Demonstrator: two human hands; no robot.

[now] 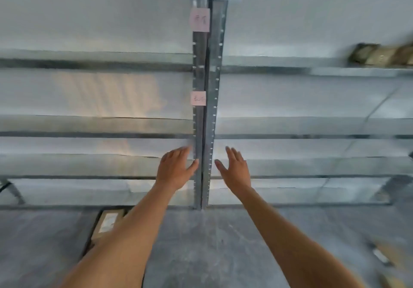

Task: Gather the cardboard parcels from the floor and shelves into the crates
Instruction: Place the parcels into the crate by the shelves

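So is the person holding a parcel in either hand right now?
No: the left hand and the right hand are both spread open and empty in front of the metal shelf post.

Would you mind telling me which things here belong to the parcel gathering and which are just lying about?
Part of the job:
- cardboard parcel on the floor, lower left
- blurred brown bundle on the upper right shelf, possibly parcels
- left hand and right hand, both open and empty

Just there:
- metal upright
- two pink labels
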